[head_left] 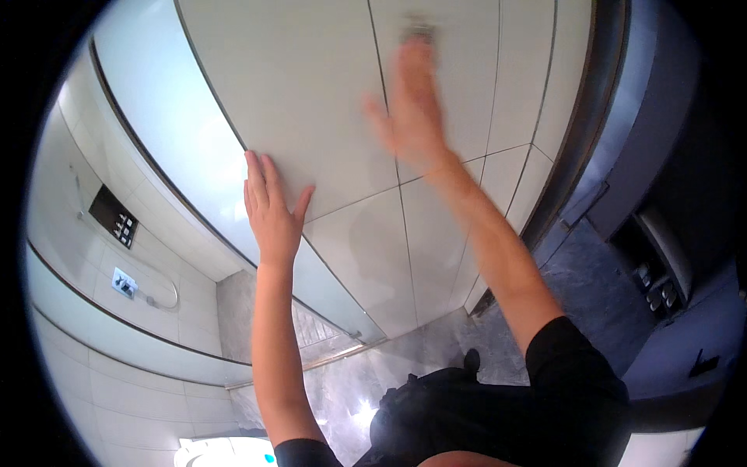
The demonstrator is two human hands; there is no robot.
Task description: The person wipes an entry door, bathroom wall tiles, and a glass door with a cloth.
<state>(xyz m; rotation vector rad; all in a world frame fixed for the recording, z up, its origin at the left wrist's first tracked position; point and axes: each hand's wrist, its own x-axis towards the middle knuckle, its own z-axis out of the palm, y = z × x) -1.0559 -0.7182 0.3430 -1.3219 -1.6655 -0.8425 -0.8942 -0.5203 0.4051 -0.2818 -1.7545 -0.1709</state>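
Note:
My left hand (pixel 271 213) lies flat against a wall of large pale tiles (pixel 315 105), its thumb spread. Its fingertips are at the dark seam where the tiles meet a frosted glass panel (pixel 181 117). Higher up and to the right, my right hand (pixel 417 117) reaches over the same wall, blurred by motion, with the thumb out to the side. A small grey-brown thing (pixel 420 30) shows at its fingertips. That thing is too blurred to name, and I cannot tell whether the hand holds it.
Left of the glass is a shower area with a wall niche of small bottles (pixel 124 227) and a chrome shower control (pixel 124 283). A dark door frame (pixel 575 140) borders the wall at right. Beyond it, shoes (pixel 662 296) sit in a dark shelf. A white fixture (pixel 224 452) stands at lower left.

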